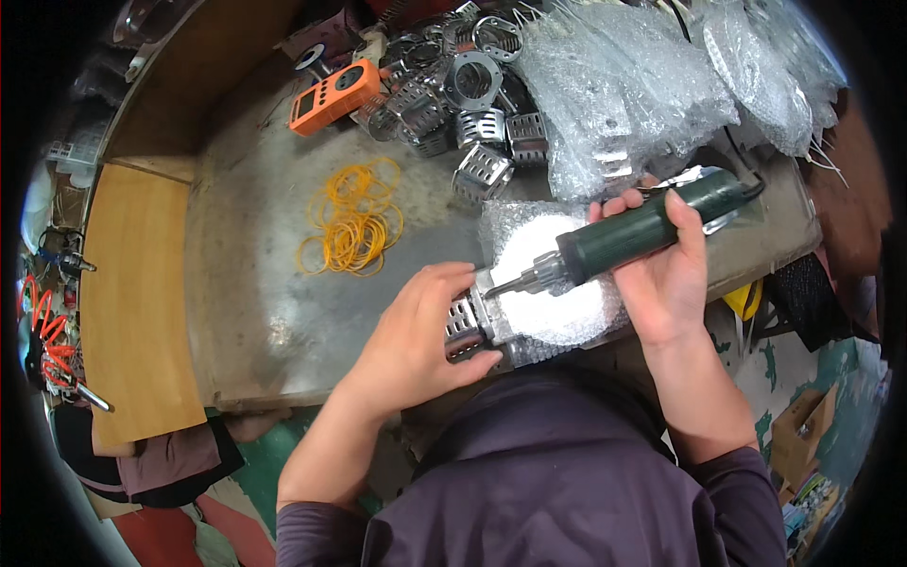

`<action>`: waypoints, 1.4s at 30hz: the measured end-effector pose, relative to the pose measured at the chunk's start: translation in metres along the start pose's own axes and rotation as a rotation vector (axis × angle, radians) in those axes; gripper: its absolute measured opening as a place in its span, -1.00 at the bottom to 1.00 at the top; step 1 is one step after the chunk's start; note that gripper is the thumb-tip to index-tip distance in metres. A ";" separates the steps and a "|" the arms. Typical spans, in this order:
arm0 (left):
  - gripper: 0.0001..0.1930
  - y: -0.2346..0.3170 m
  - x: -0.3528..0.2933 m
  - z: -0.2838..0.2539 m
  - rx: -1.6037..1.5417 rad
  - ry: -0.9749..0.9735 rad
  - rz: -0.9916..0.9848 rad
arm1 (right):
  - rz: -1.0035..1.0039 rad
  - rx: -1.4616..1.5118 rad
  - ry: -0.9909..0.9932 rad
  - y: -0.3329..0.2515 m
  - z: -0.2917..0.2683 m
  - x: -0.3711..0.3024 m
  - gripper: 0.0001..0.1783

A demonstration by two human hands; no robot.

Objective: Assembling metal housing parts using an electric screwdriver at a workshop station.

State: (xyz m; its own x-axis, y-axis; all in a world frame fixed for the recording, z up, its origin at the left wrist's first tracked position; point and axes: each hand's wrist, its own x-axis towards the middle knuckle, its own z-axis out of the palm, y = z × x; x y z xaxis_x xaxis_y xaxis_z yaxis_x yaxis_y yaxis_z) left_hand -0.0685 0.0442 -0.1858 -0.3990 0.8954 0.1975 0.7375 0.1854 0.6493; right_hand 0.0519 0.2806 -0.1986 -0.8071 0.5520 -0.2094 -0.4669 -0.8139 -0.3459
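My right hand (664, 269) is wrapped around a dark green corded rotary tool (642, 225), its metal chuck and pointed bit aimed left. In my left hand (408, 338) is a slotted metal housing (463, 328), shiny with rows of oblong holes, gripped between thumb and fingers. The bit's tip lies at the flange on the housing's right end; whether it touches, I cannot tell. Beneath the tool, a sheet of bubble wrap (510, 231) lies on the worktable (255, 246), partly washed out by bright light.
More slotted metal housings (484, 173) are piled at the back, beside an orange meter-like device (333, 97). Bubble-wrapped packages (624, 85) heap at back right. Loose yellow rubber bands (354, 227) lie mid-table. A wooden board (142, 293) borders the left. The tool's cord (732, 142) runs backward.
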 end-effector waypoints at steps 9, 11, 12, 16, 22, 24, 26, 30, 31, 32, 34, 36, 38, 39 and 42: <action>-0.47 0.036 0.026 -0.044 0.403 -0.024 0.235 | -0.049 0.212 -0.236 -0.038 0.033 -0.022 -0.64; -0.54 0.025 0.021 -0.036 0.588 0.067 0.400 | -0.060 0.212 -0.273 -0.039 0.041 -0.031 -0.63; -0.62 0.022 0.016 -0.031 0.662 0.148 0.494 | -0.053 0.195 -0.276 -0.037 0.042 -0.034 -0.63; -0.70 0.005 -0.009 -0.009 0.680 0.223 0.666 | -0.033 0.147 -0.190 -0.025 0.033 -0.036 -0.66; -0.35 -0.005 -0.031 0.008 0.354 0.005 0.369 | 0.002 0.121 0.000 -0.006 -0.009 -0.022 -0.76; -0.29 -0.002 -0.037 0.012 0.225 0.083 0.207 | -0.005 0.099 0.001 -0.003 -0.010 -0.018 -0.77; -0.24 0.002 -0.035 0.012 0.115 0.202 0.025 | -0.020 0.080 0.001 -0.001 -0.009 -0.014 -0.77; -0.28 0.006 -0.036 0.015 0.236 0.148 -0.084 | -0.022 0.054 -0.003 0.003 -0.004 -0.005 -0.78; -0.30 0.006 -0.038 0.016 0.269 0.155 -0.071 | -0.014 0.041 -0.004 0.003 -0.003 -0.005 -0.77; -0.31 0.005 -0.038 0.017 0.301 0.163 -0.056 | -0.013 0.038 -0.001 0.004 -0.002 -0.005 -0.77; -0.31 0.000 -0.038 0.019 0.226 0.163 -0.035 | 0.003 0.026 0.017 0.006 -0.001 -0.005 -0.76; -0.31 -0.004 -0.036 0.019 0.153 0.163 -0.013 | 0.015 0.033 0.027 0.005 -0.001 -0.005 -0.76; -0.32 -0.009 -0.034 0.015 0.159 0.112 0.052 | 0.022 0.040 0.043 0.004 -0.003 -0.004 -0.75; -0.32 -0.011 -0.032 0.013 0.156 0.108 0.053 | 0.031 0.048 0.037 0.004 -0.005 -0.002 -0.76; -0.31 -0.016 -0.028 0.010 0.138 0.073 0.076 | 0.033 0.052 0.039 0.003 -0.003 -0.001 -0.78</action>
State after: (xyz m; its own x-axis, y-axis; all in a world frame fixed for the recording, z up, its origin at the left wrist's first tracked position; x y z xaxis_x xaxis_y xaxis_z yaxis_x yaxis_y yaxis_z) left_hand -0.0637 0.0203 -0.2090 -0.3741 0.8781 0.2984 0.8330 0.1768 0.5242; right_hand 0.0525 0.2777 -0.2024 -0.8083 0.5303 -0.2559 -0.4591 -0.8397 -0.2901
